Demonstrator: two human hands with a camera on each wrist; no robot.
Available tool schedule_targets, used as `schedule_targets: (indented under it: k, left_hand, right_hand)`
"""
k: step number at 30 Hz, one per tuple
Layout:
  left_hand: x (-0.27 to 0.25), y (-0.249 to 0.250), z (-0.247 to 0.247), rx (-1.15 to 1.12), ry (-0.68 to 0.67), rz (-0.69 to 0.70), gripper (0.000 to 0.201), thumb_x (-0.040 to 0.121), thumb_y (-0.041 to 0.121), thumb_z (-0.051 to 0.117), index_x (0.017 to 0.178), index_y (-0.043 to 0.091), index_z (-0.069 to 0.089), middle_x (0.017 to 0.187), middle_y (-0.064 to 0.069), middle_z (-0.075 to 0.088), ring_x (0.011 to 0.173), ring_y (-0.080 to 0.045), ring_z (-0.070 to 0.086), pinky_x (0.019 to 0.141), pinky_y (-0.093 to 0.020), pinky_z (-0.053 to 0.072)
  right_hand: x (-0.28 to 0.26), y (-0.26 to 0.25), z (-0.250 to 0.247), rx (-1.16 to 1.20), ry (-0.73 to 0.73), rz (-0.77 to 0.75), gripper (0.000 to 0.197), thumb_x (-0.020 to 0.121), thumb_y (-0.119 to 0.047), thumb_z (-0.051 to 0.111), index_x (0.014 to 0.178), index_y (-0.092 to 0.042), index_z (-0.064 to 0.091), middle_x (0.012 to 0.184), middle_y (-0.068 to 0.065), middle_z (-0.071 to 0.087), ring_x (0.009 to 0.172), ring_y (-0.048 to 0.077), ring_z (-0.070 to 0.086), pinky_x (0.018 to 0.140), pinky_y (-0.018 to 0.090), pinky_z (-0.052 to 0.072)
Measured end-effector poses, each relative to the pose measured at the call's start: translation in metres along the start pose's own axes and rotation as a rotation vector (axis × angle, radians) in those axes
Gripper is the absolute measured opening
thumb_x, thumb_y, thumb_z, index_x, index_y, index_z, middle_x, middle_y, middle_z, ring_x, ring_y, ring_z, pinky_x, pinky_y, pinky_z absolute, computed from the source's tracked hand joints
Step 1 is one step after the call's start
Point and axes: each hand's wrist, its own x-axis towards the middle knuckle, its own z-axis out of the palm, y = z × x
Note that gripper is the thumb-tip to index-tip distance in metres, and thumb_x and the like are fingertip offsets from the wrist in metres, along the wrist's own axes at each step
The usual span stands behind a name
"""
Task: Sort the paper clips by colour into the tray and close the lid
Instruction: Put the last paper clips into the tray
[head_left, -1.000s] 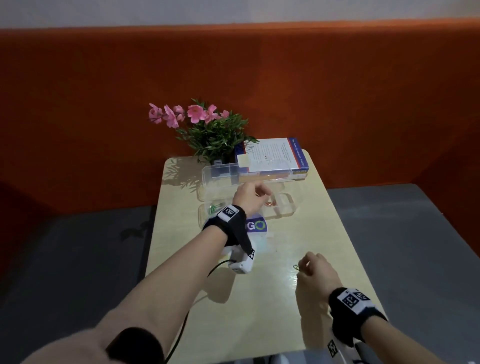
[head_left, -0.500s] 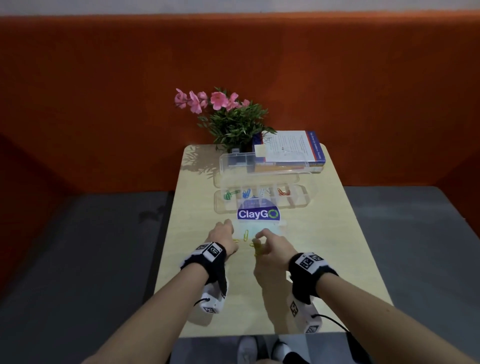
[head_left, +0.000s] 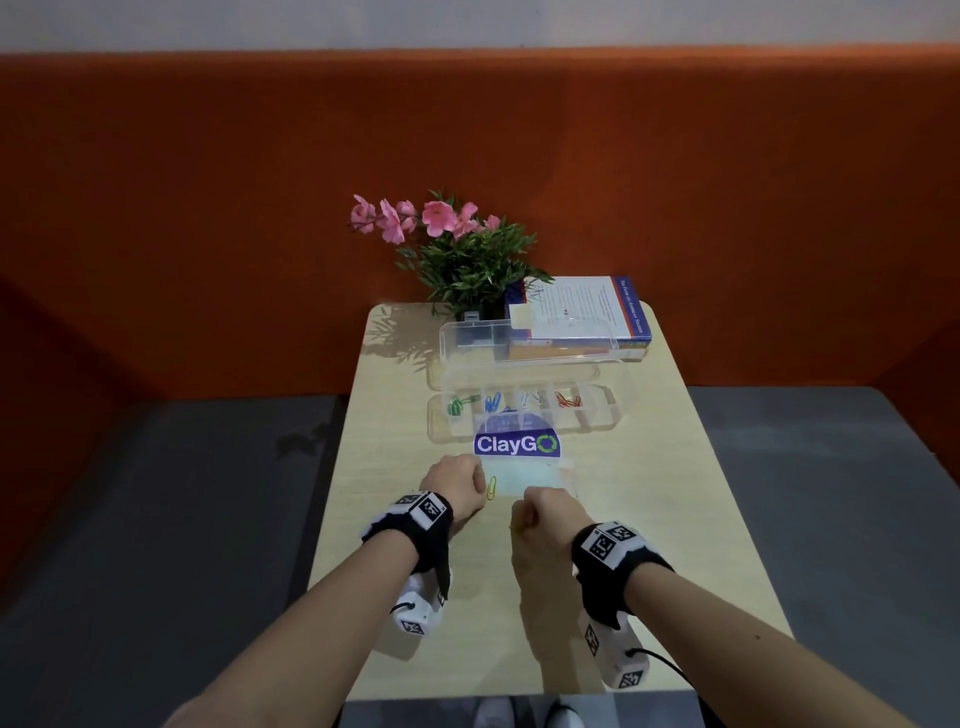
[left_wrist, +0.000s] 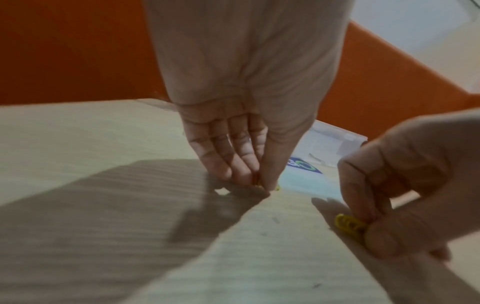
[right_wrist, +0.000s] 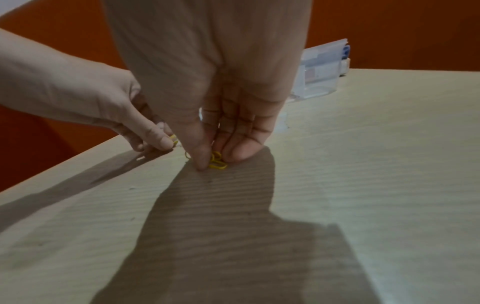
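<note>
Yellow paper clips (right_wrist: 218, 161) lie on the bench (head_left: 649, 519) near its front edge: right hand (head_left: 545, 519) pinches a small bunch between thumb and fingers, and left hand (head_left: 452, 480) pinches one (head_left: 491, 488) at the sticker's corner, probably gathering the last colour together. Tray (head_left: 613, 415) sits well beyond, lid (head_left: 447, 338) up, with green, blue, pale and red clips in separate compartments. ClayGO sticker (head_left: 517, 444) lies between; plant (head_left: 467, 260) and book (head_left: 582, 312) stand behind; the path looks clear.

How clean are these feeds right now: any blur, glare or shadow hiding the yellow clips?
Head view: sharp, dim, pale glare patch on the table between the hands. Left wrist view: soft; left hand casts a broad shadow, its yellow clip barely shows. Right wrist view: slightly soft; yellow clips visible under the right hand.
</note>
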Motion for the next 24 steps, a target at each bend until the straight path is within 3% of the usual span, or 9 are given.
schedule_targets:
  k: [2,4,7,9,11,14,19,21,24]
  left_hand:
    - [0.001,0.007,0.002,-0.110,0.001,-0.042,0.026,0.076,0.011,0.070,0.094,0.020,0.053,0.107,-0.007,0.069,0.103,-0.024,0.064,0.085,-0.032,0.051]
    - [0.004,0.013,0.005,-0.171,0.006,-0.096,0.040,0.076,0.012,0.072,0.111,0.014,0.052,0.114,-0.009,0.066,0.105,-0.027,0.063,0.088,-0.034,0.051]
    - [0.007,0.023,0.006,-0.105,0.045,-0.168,0.036,0.082,0.010,0.067,0.116,0.008,0.056,0.118,-0.011,0.062,0.109,-0.029,0.061,0.087,-0.034,0.050]
    - [0.008,0.029,0.005,-0.058,0.055,-0.184,0.030,0.082,0.007,0.064,0.112,0.005,0.062,0.116,-0.012,0.066,0.106,-0.029,0.064,0.085,-0.034,0.052]
    - [0.007,0.032,0.003,-0.041,0.042,-0.203,0.027,0.080,0.007,0.065,0.107,0.005,0.067,0.111,-0.012,0.070,0.101,-0.029,0.067,0.084,-0.033,0.055]
    - [0.006,0.031,0.003,-0.074,0.055,-0.207,0.026,0.078,0.009,0.066,0.104,0.005,0.068,0.109,-0.012,0.069,0.098,-0.030,0.067,0.083,-0.036,0.057]
    - [0.005,0.025,0.008,-0.120,0.067,-0.202,0.020,0.081,0.003,0.062,0.099,0.003,0.069,0.108,-0.013,0.071,0.100,-0.031,0.066,0.084,-0.036,0.056]
    - [0.004,0.022,0.011,-0.136,0.064,-0.186,0.012,0.080,0.003,0.063,0.087,0.014,0.065,0.109,-0.009,0.069,0.101,-0.029,0.065,0.085,-0.036,0.055]
    - [0.004,0.017,0.018,-0.149,0.068,-0.163,0.028,0.077,0.005,0.061,0.066,0.027,0.049,0.106,-0.004,0.068,0.097,-0.025,0.064,0.082,-0.035,0.054]
  right_hand:
    - [-0.002,0.008,-0.004,0.117,0.007,0.036,0.021,0.074,-0.014,0.059,0.063,-0.028,0.048,0.095,0.005,0.069,0.083,0.021,0.060,0.071,0.022,0.043]
    - [-0.005,0.015,-0.009,0.214,-0.017,0.075,0.017,0.070,-0.010,0.067,0.078,-0.023,0.059,0.083,0.000,0.064,0.081,0.019,0.059,0.070,0.024,0.045]
    - [-0.007,0.029,-0.015,0.357,-0.021,0.126,0.020,0.068,-0.007,0.073,0.069,-0.022,0.059,0.067,-0.005,0.058,0.062,0.014,0.056,0.063,0.029,0.051]
    - [-0.008,0.038,-0.018,0.418,-0.016,0.150,0.022,0.067,-0.007,0.073,0.063,-0.023,0.059,0.067,-0.001,0.062,0.058,0.012,0.055,0.059,0.028,0.050]
    - [-0.012,0.047,-0.023,0.499,-0.011,0.170,0.020,0.068,-0.005,0.072,0.064,-0.021,0.060,0.081,0.010,0.072,0.064,0.017,0.058,0.054,0.025,0.048]
    - [-0.017,0.058,-0.037,0.658,0.042,0.224,0.019,0.075,0.003,0.066,0.070,-0.013,0.058,0.092,0.028,0.070,0.060,0.023,0.057,0.048,0.025,0.049]
    - [0.001,0.071,-0.103,0.769,0.280,0.301,0.013,0.080,0.012,0.058,0.085,0.000,0.061,0.064,0.015,0.057,0.052,0.021,0.050,0.048,0.024,0.049]
    - [0.018,0.068,-0.132,0.733,0.364,0.317,0.019,0.081,0.008,0.059,0.098,-0.001,0.062,0.067,0.013,0.060,0.054,0.020,0.055,0.051,0.024,0.054]
    - [0.037,0.057,-0.161,0.657,0.434,0.327,0.026,0.084,0.002,0.059,0.107,-0.008,0.061,0.083,0.015,0.065,0.063,0.019,0.061,0.050,0.022,0.055]
